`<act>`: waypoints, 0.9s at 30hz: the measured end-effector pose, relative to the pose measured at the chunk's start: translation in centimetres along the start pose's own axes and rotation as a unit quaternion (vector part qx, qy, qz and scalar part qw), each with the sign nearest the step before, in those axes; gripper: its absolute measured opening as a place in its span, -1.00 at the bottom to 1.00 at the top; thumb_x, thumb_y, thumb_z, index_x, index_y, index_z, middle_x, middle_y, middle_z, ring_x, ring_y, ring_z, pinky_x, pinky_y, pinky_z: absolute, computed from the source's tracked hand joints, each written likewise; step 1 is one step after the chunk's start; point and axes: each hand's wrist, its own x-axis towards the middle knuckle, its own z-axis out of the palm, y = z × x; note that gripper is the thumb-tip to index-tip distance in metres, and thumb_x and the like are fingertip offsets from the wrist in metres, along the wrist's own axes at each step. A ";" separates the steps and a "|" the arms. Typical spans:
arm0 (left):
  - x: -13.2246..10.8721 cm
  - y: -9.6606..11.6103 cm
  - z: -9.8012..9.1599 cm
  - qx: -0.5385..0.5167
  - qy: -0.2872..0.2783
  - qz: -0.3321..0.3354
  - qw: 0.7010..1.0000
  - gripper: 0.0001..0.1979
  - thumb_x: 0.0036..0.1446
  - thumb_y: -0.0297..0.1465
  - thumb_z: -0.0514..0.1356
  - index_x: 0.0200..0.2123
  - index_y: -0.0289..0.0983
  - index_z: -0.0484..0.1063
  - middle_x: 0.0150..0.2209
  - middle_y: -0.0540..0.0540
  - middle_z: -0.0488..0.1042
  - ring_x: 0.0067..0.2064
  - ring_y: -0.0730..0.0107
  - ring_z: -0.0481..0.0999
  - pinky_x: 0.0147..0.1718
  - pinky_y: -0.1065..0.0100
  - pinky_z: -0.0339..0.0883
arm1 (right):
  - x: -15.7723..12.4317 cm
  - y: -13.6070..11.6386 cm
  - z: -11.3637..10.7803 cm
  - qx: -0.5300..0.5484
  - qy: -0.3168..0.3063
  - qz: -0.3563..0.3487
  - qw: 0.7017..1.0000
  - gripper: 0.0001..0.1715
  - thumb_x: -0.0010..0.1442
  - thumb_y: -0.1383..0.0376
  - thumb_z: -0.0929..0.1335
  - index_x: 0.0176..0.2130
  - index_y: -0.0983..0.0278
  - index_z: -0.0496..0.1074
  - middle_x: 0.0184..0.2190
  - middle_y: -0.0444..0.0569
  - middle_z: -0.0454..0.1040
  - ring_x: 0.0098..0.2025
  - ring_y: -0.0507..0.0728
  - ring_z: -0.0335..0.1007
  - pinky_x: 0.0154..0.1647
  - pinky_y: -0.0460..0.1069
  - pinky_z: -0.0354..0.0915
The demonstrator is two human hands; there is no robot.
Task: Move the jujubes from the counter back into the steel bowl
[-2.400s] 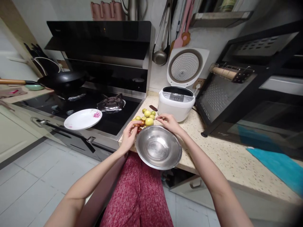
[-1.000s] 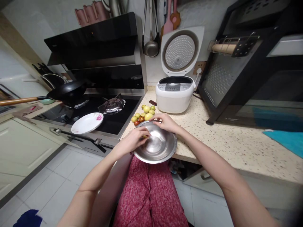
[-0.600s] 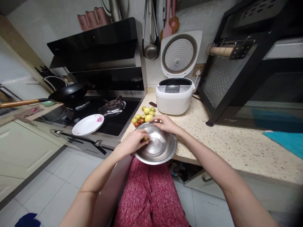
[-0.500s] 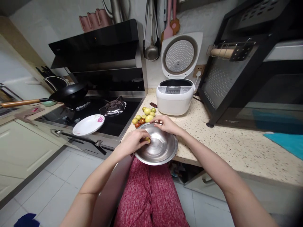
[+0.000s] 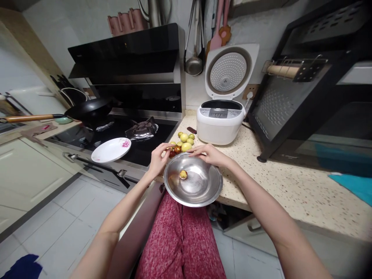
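A steel bowl (image 5: 200,190) sits at the counter's front edge, with one yellow-brown fruit (image 5: 183,174) inside it. Behind the bowl lies a heap of several green and reddish-brown fruits (image 5: 184,138). My left hand (image 5: 159,157) is at the heap's left side, its fingertips closed around a fruit there that they largely cover. Over the bowl's back rim, my right hand (image 5: 209,154) reaches toward the yellow-green fruit at the heap's front right, its fingers drawn together; whether they grip anything is hidden.
An open white rice cooker (image 5: 219,126) stands behind the fruits. To the left are a stove (image 5: 136,149) with a white plate (image 5: 112,150) at its edge and a black wok (image 5: 88,108). A dark rack (image 5: 261,128) and teal cloth (image 5: 351,186) are at the right.
My left hand has let go of the fruit in the bowl and moved up to the heap. My right hand stays near the bowl's back rim. The view has shifted slightly.
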 end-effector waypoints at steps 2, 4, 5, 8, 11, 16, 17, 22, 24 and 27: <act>-0.3 -1.1 0.2 0.022 -0.027 0.015 0.999 -0.76 0.41 -0.39 0.12 -0.03 -0.22 0.59 -0.02 -0.18 0.62 0.02 0.20 0.60 0.07 0.12 0.49 | 0.0 0.1 -0.1 0.009 -0.005 0.005 1.000 -0.56 0.18 0.52 0.40 -0.09 0.08 0.70 0.10 -0.06 0.61 0.18 0.28 0.55 0.31 0.26 0.35; -0.6 -1.6 0.4 0.044 -0.052 0.035 0.997 -0.75 0.42 -0.37 0.13 0.01 -0.20 0.59 0.00 -0.19 0.61 0.06 0.17 0.58 0.10 0.08 0.47 | -0.1 0.2 -0.1 0.013 -0.004 0.011 1.000 -0.55 0.16 0.54 0.40 -0.12 0.08 0.70 0.09 -0.05 0.62 0.17 0.28 0.56 0.31 0.26 0.35; -0.7 -1.7 0.4 0.056 -0.063 0.044 0.995 -0.75 0.43 -0.36 0.13 0.03 -0.19 0.58 0.02 -0.19 0.61 0.08 0.16 0.56 0.11 0.07 0.46 | -0.1 0.2 -0.1 0.013 -0.002 0.013 1.000 -0.56 0.16 0.54 0.40 -0.13 0.09 0.71 0.07 -0.05 0.63 0.17 0.27 0.56 0.31 0.26 0.35; -1.1 -1.7 0.4 0.093 -0.094 0.057 0.990 -0.74 0.42 -0.35 0.16 0.08 -0.17 0.56 0.08 -0.18 0.58 0.14 0.12 0.51 0.14 0.03 0.44 | -0.2 0.2 0.0 0.011 0.002 0.013 1.000 -0.58 0.19 0.53 0.39 -0.14 0.09 0.71 0.05 -0.05 0.64 0.15 0.26 0.58 0.31 0.26 0.36; -1.5 -1.8 0.3 0.115 -0.126 0.044 0.984 -0.71 0.40 -0.39 0.16 0.12 -0.16 0.54 0.15 -0.17 0.53 0.17 0.12 0.50 0.17 0.04 0.44 | -0.2 0.2 0.0 0.016 0.004 0.017 1.000 -0.61 0.22 0.49 0.39 -0.13 0.08 0.71 0.04 -0.05 0.65 0.13 0.26 0.59 0.30 0.27 0.38; -1.8 -2.4 0.3 0.116 -0.133 0.021 0.984 -0.72 0.37 -0.42 0.17 0.09 -0.14 0.56 0.12 -0.15 0.53 0.15 0.15 0.51 0.14 0.08 0.48 | -0.2 0.3 0.0 0.038 0.006 0.027 0.999 -0.74 0.24 0.38 0.45 -0.13 0.09 0.70 0.03 -0.04 0.66 0.12 0.25 0.59 0.31 0.26 0.37; -1.8 -2.5 0.4 0.115 -0.130 0.020 0.985 -0.72 0.37 -0.43 0.18 0.08 -0.14 0.56 0.11 -0.15 0.53 0.14 0.15 0.52 0.13 0.08 0.49 | -0.2 0.3 0.0 0.044 0.005 0.028 0.999 -0.76 0.24 0.36 0.46 -0.13 0.09 0.70 0.03 -0.04 0.66 0.12 0.25 0.59 0.31 0.26 0.37; -1.8 -2.6 0.6 0.091 -0.113 0.020 0.989 -0.75 0.36 -0.43 0.18 0.05 -0.19 0.56 0.05 -0.18 0.55 0.07 0.13 0.55 0.10 0.07 0.49 | -0.2 0.1 -0.1 0.066 -0.001 0.035 0.997 -0.78 0.23 0.33 0.48 -0.13 0.09 0.70 0.01 -0.03 0.66 0.13 0.26 0.59 0.31 0.27 0.36; -1.7 -2.4 0.5 0.069 -0.099 0.017 0.993 -0.76 0.37 -0.42 0.18 0.05 -0.21 0.55 0.03 -0.20 0.55 0.07 0.13 0.56 0.10 0.08 0.48 | -0.2 0.1 -0.2 0.070 -0.005 0.033 0.997 -0.79 0.22 0.31 0.49 -0.13 0.10 0.71 0.01 -0.02 0.66 0.12 0.26 0.59 0.31 0.27 0.36; -1.5 -2.0 0.3 0.024 -0.058 0.006 0.998 -0.77 0.37 -0.39 0.19 0.03 -0.23 0.55 0.03 -0.21 0.55 0.05 0.18 0.58 0.03 0.17 0.51 | -0.2 0.4 -0.1 0.068 -0.006 0.033 0.997 -0.80 0.21 0.28 0.51 -0.14 0.11 0.71 0.02 -0.01 0.66 0.13 0.27 0.59 0.31 0.27 0.37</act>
